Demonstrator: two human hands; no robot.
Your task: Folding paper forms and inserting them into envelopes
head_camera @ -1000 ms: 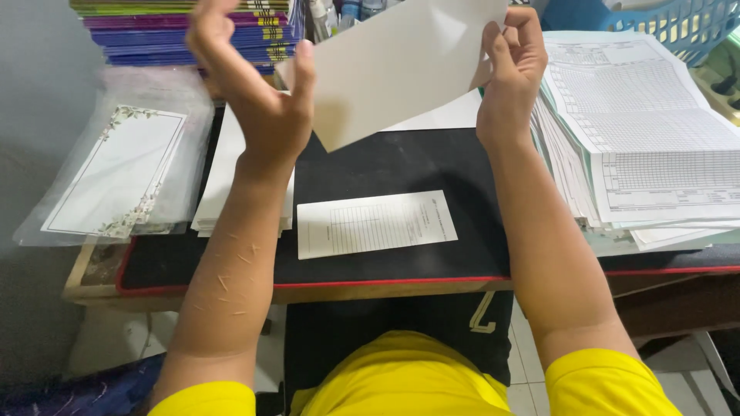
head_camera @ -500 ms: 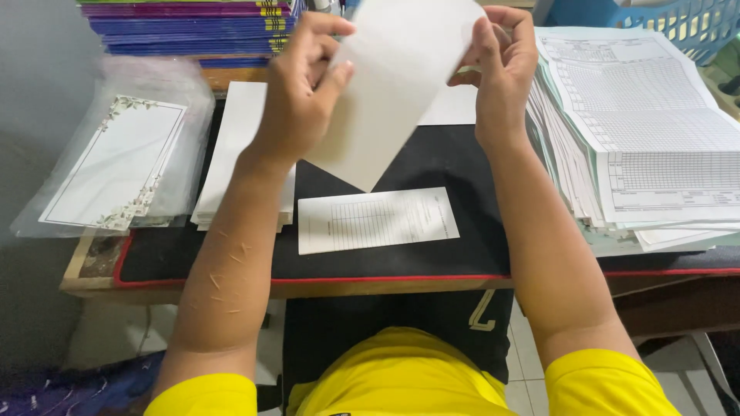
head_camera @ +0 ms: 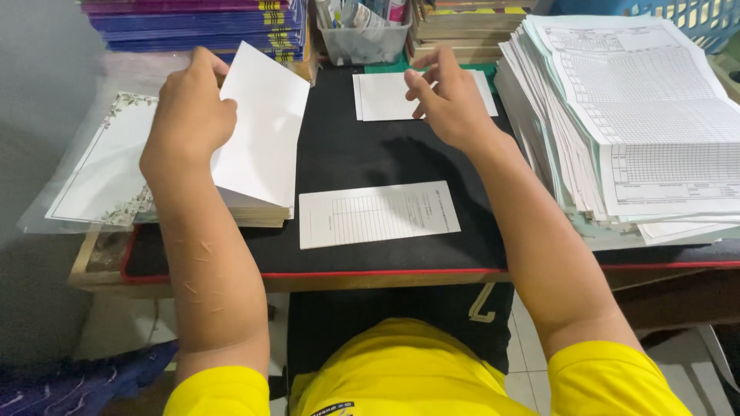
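Note:
My left hand (head_camera: 189,115) grips a folded white sheet (head_camera: 258,127) by its left edge and holds it tilted just over a stack of similar white sheets (head_camera: 258,209) on the left of the black desk mat (head_camera: 370,162). My right hand (head_camera: 451,96) hovers with fingers apart over a small pile of white paper (head_camera: 385,96) at the back of the mat, touching or nearly touching its right part. A printed form slip (head_camera: 378,214) lies flat on the mat near the front edge, between my forearms.
A tall fanned stack of printed table forms (head_camera: 640,115) fills the right side. A clear bag with floral-bordered sheets (head_camera: 104,162) lies at the left. Coloured notebooks (head_camera: 193,19), a clear container of pens (head_camera: 362,31) and a blue basket (head_camera: 694,15) stand along the back.
The white sheet was held up in both hands. My right hand has let go and dropped toward the back pile; my left hand carried the sheet down left onto the stack.

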